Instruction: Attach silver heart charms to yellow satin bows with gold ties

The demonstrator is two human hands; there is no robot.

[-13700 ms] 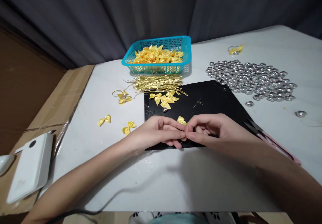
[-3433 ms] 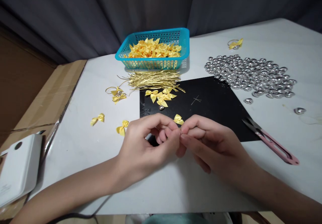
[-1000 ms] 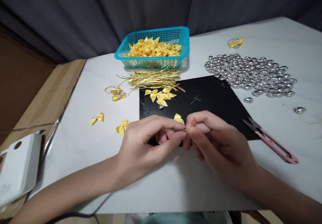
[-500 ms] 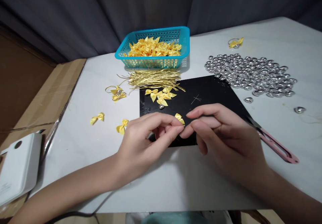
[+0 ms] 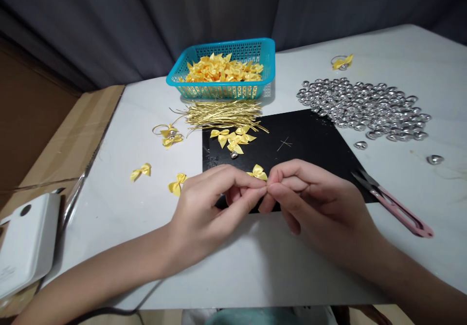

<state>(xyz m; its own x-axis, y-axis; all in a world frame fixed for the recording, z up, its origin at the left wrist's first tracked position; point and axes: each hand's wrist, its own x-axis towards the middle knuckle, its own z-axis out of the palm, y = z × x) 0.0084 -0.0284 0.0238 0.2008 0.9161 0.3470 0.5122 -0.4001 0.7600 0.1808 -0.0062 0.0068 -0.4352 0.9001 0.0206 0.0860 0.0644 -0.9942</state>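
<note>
At the near edge of the black mat [image 5: 310, 140], the left hand [image 5: 207, 208] and right hand [image 5: 321, 208] meet fingertip to fingertip — both pinching one yellow bow [image 5: 258, 171].

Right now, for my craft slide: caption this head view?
Left hand and right hand pinch a yellow bow over a black mat, gold wire ties and silver charms beyond.

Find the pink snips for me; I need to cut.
Head view, right side: the pink snips lie on the white table, blades at a corner of the black mat, beside the right hand.
</note>
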